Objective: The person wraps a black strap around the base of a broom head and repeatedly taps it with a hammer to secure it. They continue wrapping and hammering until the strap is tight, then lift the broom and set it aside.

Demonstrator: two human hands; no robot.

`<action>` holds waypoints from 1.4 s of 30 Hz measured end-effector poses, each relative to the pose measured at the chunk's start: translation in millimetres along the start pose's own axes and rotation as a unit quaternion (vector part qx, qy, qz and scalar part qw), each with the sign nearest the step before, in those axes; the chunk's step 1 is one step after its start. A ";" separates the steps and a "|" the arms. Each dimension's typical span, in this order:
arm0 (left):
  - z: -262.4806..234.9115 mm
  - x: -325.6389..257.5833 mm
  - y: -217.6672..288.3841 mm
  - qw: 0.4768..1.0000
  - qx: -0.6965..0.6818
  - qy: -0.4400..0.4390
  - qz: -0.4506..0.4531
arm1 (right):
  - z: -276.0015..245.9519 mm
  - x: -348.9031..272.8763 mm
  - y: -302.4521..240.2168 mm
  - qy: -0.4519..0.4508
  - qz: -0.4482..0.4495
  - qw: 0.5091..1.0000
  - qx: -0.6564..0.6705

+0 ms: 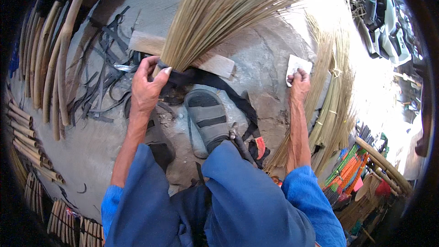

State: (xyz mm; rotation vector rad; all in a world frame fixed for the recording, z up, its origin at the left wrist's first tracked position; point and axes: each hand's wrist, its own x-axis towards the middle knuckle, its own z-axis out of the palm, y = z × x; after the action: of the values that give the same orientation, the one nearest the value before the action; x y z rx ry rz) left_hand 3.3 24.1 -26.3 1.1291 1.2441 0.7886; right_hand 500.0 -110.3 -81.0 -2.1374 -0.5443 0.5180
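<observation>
My left hand (144,89) is closed round the bound lower end of a bundle of dry broom straw (206,23), whose loose tips fan out up and to the right. A long black strip (235,98), which looks like rubber, runs from that end across the ground beside my sandal (208,114). Out to the right, my right hand (299,86) grips a flat white square piece (295,62) by its near edge; I cannot tell whether it is paper, cloth or a packet. Beneath the straw lies a wooden board (221,65).
Loose dark strips (103,80) lie tangled on the ground at left, near upright wooden handles (61,59). Tied straw bundles (336,87) rest beyond my right arm. A hammer-like tool (240,142) lies by my knee. Colourful bundles (350,171) sit at the lower right.
</observation>
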 end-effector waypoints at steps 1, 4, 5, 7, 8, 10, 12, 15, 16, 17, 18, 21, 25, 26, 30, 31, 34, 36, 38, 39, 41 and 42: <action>0.1 -0.5 -0.3 1.000 0.006 0.001 0.009 | 3.4 -3.7 -12.1 -0.002 0.000 0.999 0.032; 1.9 -2.6 -1.6 0.997 0.045 0.019 0.052 | 22.0 -30.0 -55.9 -0.022 -0.055 0.991 0.117; 2.8 -3.7 -1.9 0.997 0.051 0.028 0.051 | 32.1 -44.6 -71.2 -0.055 -0.057 0.987 0.139; 4.3 -4.9 -2.2 0.994 0.080 0.053 0.044 | 54.6 -81.6 -100.3 -0.110 -0.052 0.976 0.179; 5.2 -5.8 -2.0 0.993 0.085 0.058 0.057 | 66.7 -100.7 -114.1 -0.163 -0.073 0.968 0.176; 6.7 -7.7 -0.5 0.991 0.098 0.064 0.068 | 92.9 -142.1 -136.7 -0.255 -0.107 0.945 0.172; 7.6 -10.3 1.9 0.990 0.097 0.066 0.079 | 116.4 -177.6 -154.9 -0.326 -0.083 0.931 0.145; 7.8 -14.2 5.8 0.986 0.116 0.072 0.101 | 142.1 -208.0 -174.8 -0.385 -0.044 0.916 0.104; 6.5 -16.8 6.9 0.989 0.131 0.051 0.051 | 149.1 -214.0 -179.1 -0.379 -0.056 0.918 0.101; 6.4 -17.5 7.6 0.988 0.138 0.052 0.056 | 155.3 -219.1 -182.1 -0.375 -0.071 0.918 0.104; 6.6 -18.5 7.8 0.986 0.145 0.056 0.066 | 160.3 -222.6 -184.1 -0.371 -0.084 0.918 0.108; 7.6 -18.3 6.3 0.977 0.150 0.082 0.125 | 171.3 -228.6 -186.1 -0.346 -0.132 0.924 0.091; 7.2 -16.9 2.7 0.976 0.150 0.081 0.132 | 177.2 -233.7 -184.5 -0.338 -0.178 0.921 0.079; 6.7 -17.0 2.2 0.976 0.154 0.081 0.130 | 178.3 -234.5 -184.4 -0.331 -0.197 0.920 0.068; 5.9 -18.7 1.8 0.976 0.167 0.075 0.115 | 183.5 -236.1 -185.5 -0.324 -0.228 0.916 0.070; 6.4 -18.8 1.9 0.978 0.161 0.076 0.112 | 184.7 -236.5 -186.0 -0.317 -0.240 0.916 0.059; 8.7 -17.8 1.1 0.976 0.152 0.092 0.125 | 187.4 -238.9 -187.8 -0.294 -0.283 0.913 0.024; 10.1 -16.7 -0.2 0.968 0.153 0.115 0.160 | 187.9 -240.8 -189.4 -0.273 -0.322 0.907 -0.006; 10.2 -15.0 -1.7 0.942 0.191 0.138 0.238 | 187.5 -241.9 -191.9 -0.263 -0.348 0.899 -0.029; 10.1 -14.5 -2.3 0.926 0.209 0.147 0.277 | 187.1 -241.9 -193.5 -0.258 -0.360 0.896 -0.042; 10.2 -15.5 -3.1 0.930 0.211 0.136 0.269 | 186.3 -240.5 -197.6 -0.260 -0.403 0.875 -0.058; 10.2 -16.2 -3.1 0.929 0.210 0.131 0.274 | 185.8 -239.4 -200.0 -0.261 -0.424 0.865 -0.066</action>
State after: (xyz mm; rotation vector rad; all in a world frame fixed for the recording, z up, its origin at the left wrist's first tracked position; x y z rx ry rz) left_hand 9.7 5.9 -24.7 1.8149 1.3730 1.1498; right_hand 164.6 -14.3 19.4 -1.6133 -1.7555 0.5407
